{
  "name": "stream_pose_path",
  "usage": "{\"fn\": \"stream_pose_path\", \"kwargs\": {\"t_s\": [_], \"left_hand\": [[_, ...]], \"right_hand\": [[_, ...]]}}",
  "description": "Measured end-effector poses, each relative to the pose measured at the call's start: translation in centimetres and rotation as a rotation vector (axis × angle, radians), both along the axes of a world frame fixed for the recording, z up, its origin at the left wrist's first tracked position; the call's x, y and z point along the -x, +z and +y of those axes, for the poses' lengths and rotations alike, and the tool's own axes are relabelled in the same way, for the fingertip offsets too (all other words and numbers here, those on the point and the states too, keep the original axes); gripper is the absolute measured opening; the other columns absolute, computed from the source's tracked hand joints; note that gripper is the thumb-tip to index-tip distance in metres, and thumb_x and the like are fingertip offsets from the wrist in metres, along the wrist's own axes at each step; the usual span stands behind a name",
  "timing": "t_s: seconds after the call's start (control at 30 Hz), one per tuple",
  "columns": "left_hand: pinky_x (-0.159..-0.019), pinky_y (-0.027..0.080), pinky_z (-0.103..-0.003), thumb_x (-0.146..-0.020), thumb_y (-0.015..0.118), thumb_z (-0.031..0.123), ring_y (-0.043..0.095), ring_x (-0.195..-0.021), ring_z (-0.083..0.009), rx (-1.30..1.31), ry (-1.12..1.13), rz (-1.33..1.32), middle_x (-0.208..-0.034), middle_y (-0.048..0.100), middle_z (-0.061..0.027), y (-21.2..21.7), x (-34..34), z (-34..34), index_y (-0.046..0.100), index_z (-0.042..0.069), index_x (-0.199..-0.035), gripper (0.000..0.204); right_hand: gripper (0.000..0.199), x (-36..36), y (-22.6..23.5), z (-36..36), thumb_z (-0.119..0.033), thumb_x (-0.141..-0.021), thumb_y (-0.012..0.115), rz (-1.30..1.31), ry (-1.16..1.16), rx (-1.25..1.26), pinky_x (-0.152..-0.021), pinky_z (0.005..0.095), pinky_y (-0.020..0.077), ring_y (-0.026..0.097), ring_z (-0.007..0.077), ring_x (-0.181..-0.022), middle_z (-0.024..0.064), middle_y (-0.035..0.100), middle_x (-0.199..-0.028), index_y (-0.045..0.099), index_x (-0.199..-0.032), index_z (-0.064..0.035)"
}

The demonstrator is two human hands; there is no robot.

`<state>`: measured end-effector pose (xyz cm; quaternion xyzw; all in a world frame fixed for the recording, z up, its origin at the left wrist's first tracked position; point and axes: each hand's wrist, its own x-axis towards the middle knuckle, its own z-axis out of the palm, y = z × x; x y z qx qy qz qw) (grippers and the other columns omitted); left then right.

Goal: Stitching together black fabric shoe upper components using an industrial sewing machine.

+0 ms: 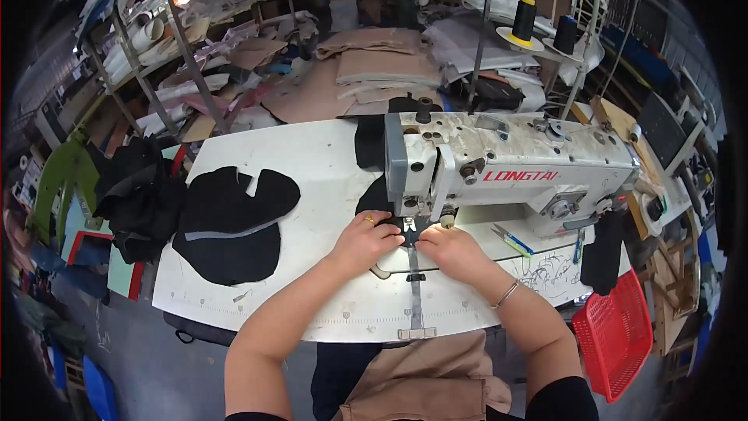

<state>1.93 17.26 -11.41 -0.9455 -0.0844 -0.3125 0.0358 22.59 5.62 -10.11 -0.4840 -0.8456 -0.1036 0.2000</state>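
Note:
Both hands are at the needle end of a white sewing machine (pixel 506 160). My left hand (pixel 365 243) presses a black fabric piece (pixel 372 196) beside the presser foot (pixel 409 224), its fingers bent and close together. My right hand (pixel 452 252) pinches the same fabric's near edge on the other side of the foot. A narrow grey tape (pixel 416 300) runs from the table's near edge through a small black guide up to the fabric between the hands. The fingertips and the fabric under them are partly hidden.
Black cut pieces (pixel 234 253), one edged with a grey strip, lie on the tabletop's left. Beyond them hangs a black fabric heap (pixel 140 195). Snips (pixel 513 242) lie right of my right hand. A red basket (pixel 615 335) stands at the right; thread cones (pixel 523 22) stand behind.

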Motion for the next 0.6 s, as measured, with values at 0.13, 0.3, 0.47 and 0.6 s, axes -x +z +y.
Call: {"fn": "stream_pose_path", "kwargs": {"t_s": [0.13, 0.3, 0.47, 0.6], "left_hand": [[-0.095, 0.044, -0.034, -0.072, 0.06, 0.014, 0.056, -0.109, -0.0216, -0.015, 0.007, -0.011, -0.099, 0.066, 0.0024, -0.1, -0.2, 0.8, 0.07, 0.015, -0.092, 0.022], [-0.094, 0.044, -0.034, -0.073, 0.061, 0.015, 0.056, -0.108, -0.021, 0.006, 0.014, -0.015, -0.098, 0.067, 0.0019, -0.5, -0.6, 1.6, 0.071, 0.015, -0.092, 0.021], [-0.094, 0.044, -0.034, -0.075, 0.06, 0.014, 0.056, -0.109, -0.0214, 0.03, 0.051, 0.003, -0.099, 0.067, 0.0016, -0.7, -1.3, 2.0, 0.072, 0.016, -0.091, 0.02], [-0.092, 0.045, -0.034, -0.075, 0.06, 0.013, 0.056, -0.11, -0.0217, 0.064, 0.113, -0.004, -0.1, 0.067, 0.0015, -1.2, -0.9, 2.3, 0.073, 0.016, -0.092, 0.022]], "right_hand": [[0.009, 0.1, 0.7, 0.3, -0.011, -0.073, 0.058, -0.095, -0.022, 0.003, -0.067, 0.0341, 0.0487, 0.059, 0.0215, -0.077, 0.0048, 0.055, -0.086, 0.059, -0.082, -0.0078], [0.007, 0.0, 1.0, 1.0, -0.011, -0.071, 0.059, -0.201, -0.012, -0.038, -0.064, 0.0326, 0.0487, 0.059, 0.0204, -0.075, 0.0048, 0.054, -0.08, 0.057, -0.077, -0.0084], [0.009, -0.3, 1.4, 0.3, -0.012, -0.07, 0.059, -0.247, -0.086, -0.007, -0.067, 0.0346, 0.0492, 0.059, 0.0215, -0.078, 0.0056, 0.056, -0.081, 0.059, -0.078, -0.0077], [0.017, -1.1, 2.5, -3.8, -0.011, -0.07, 0.06, -0.037, -0.136, -0.161, -0.083, 0.0423, 0.0474, 0.06, 0.0289, -0.09, 0.0099, 0.063, -0.096, 0.062, -0.085, -0.0047]]}}
